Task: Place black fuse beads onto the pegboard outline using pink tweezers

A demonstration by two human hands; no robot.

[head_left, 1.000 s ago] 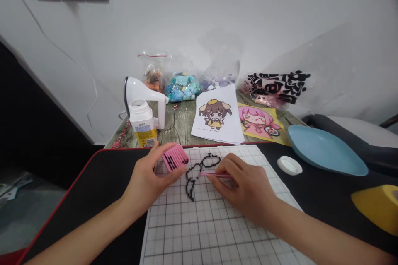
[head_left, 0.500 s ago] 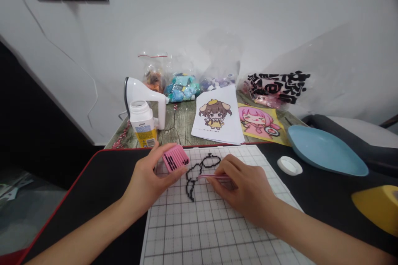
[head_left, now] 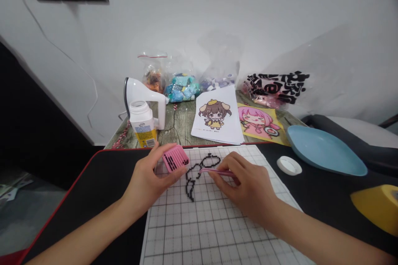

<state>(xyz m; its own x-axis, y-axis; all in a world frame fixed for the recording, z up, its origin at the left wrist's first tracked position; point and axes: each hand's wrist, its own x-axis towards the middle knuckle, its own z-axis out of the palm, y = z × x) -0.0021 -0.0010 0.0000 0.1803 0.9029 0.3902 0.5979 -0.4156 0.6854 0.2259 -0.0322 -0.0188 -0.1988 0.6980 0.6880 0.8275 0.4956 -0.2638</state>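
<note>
Between thumb and fingers, my left hand (head_left: 149,174) holds a small pink ridged tray (head_left: 175,158) with black beads in its grooves, tilted over the board's upper left. My right hand (head_left: 242,178) is closed around pink tweezers (head_left: 219,171), their tips low over the board beside the bead outline. The white gridded pegboard (head_left: 199,232) lies flat on the black mat. A curving outline of black beads (head_left: 189,188) runs up its upper part to a loop. Whether the tweezer tips grip a bead is too small to tell.
Behind the board are a white bottle (head_left: 142,126), a white handled appliance (head_left: 141,89), printed sheets (head_left: 230,128), a yellow picture (head_left: 281,128) and bagged supplies (head_left: 183,87). At right lie a white cap (head_left: 289,165), a blue tray (head_left: 326,151) and a yellow object (head_left: 376,207).
The tweezers in my right hand have risen slightly up the board, with their tips further from the lower outline. My left hand and the pink tray stay put.
</note>
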